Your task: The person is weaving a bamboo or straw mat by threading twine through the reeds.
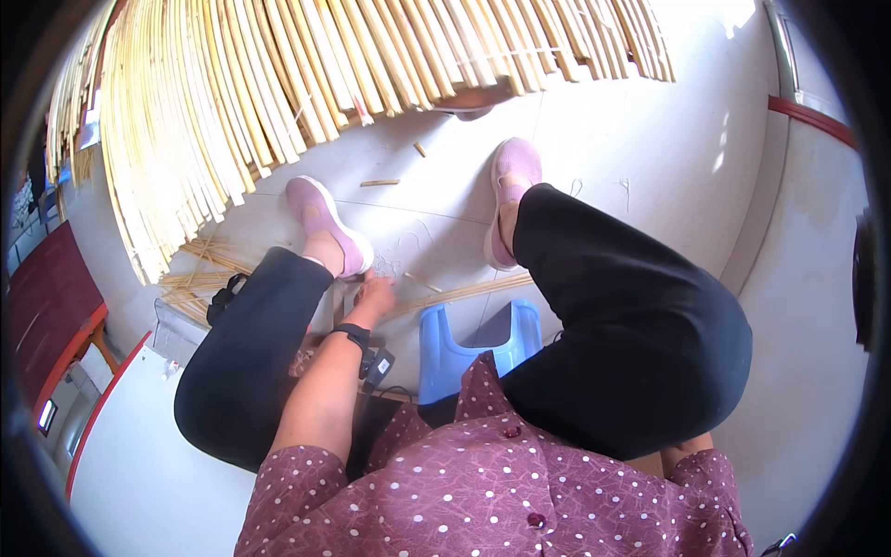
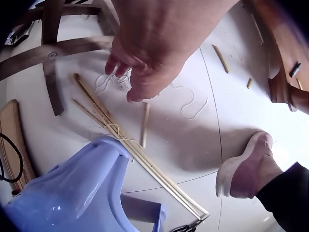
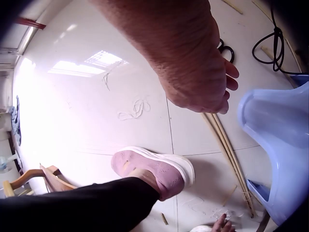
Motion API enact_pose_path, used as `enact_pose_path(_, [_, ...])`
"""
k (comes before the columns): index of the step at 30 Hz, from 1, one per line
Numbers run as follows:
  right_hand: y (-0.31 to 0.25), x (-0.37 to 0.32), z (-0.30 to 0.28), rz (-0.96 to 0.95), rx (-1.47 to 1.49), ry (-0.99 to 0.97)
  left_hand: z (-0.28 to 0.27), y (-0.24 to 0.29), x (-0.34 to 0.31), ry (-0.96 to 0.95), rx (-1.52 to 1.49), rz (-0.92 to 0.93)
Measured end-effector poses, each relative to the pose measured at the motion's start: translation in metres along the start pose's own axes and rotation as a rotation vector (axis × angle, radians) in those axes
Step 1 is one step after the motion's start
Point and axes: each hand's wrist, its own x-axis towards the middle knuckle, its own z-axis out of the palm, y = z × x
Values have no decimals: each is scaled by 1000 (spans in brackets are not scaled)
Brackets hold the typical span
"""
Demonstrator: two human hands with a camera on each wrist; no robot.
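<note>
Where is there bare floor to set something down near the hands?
Widest: the white tiled floor to the right of the right pink shoe. A smaller patch lies between the two shoes. Crowded round the left hand: long bamboo strips, loose white string and the blue plastic stool.

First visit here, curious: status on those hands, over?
Left hand down at white thread, grip unclear. Right hand hangs free, holds nothing. Bamboo strips and blue stool close by.
</note>
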Motion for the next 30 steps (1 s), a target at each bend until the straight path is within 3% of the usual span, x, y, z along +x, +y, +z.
enact_pose_path(3, [-6, -30, -13, 52, 54, 33, 10, 10, 0, 35, 31, -111])
enact_pose_path(7, [-25, -59, -27, 62, 119, 76, 29, 0, 21, 38, 39, -93])
enact_pose_path(9, [-38, -69, -33, 43, 146, 91, 18, 0, 23, -53, 298, 155])
enact_pose_path(10, [-46, -74, -35, 27, 157, 96, 6, 2, 24, -42, 297, 152])
enact_pose_path(12, [-63, -84, -41, -17, 178, 105, -39, 17, 18, -158, 36, 431])
enact_pose_path(14, [-81, -89, -51, -75, 189, 111, -95, 42, -21, -342, -487, 305])
enact_pose_path(16, [-93, -99, -60, -131, 203, 122, -146, 63, -61, -454, -673, 402])
enact_pose_path(20, [-104, -83, -105, -155, 84, 124, -225, 91, -166, -410, -618, 604])
enact_pose_path(23, [-185, -132, -90, -337, 122, 141, -249, 88, -224, -302, -657, 704])
enact_pose_path(24, [-205, -150, -83, -359, 124, 147, -252, 83, -241, -282, -800, 790])
enact_pose_path(26, [-238, -183, -65, -592, 141, 29, -252, 79, -278, -237, -1002, 936])
enact_pose_path(30, [-284, -240, -1, -852, -5, -188, -246, 73, -344, -189, -1054, 1204])
